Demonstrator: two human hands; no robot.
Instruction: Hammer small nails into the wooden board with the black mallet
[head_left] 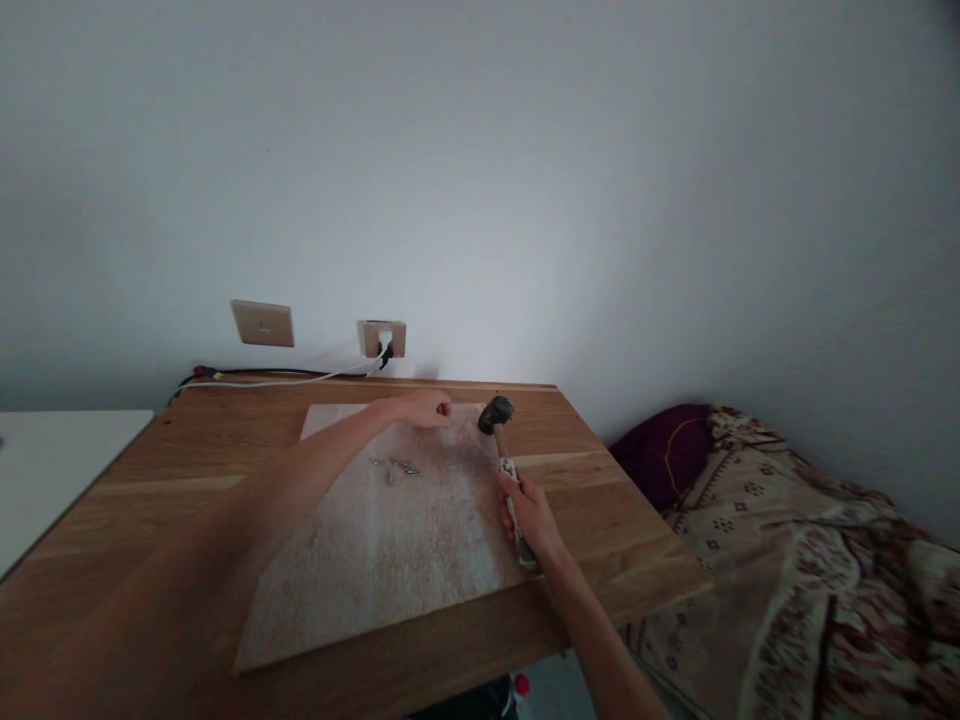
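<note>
My right hand [529,510] is wrapped round the handle of a hammer [496,412], its dark head raised over the right side of a pale worn board [405,550]. Near the board's far edge, my left hand [426,408] is closed with the fingers pinched together. Whatever it holds, if anything, is too small to make out. A few small metal nails [405,467] lie loose on the board, nearer to me than the left hand.
The board lies on a wooden table [622,520] against a white wall. Cables [300,378] run along the back edge to a wall socket [383,338]. A white surface [67,460] adjoins at left. Patterned bedding [772,540] and a purple cushion [664,450] are at right.
</note>
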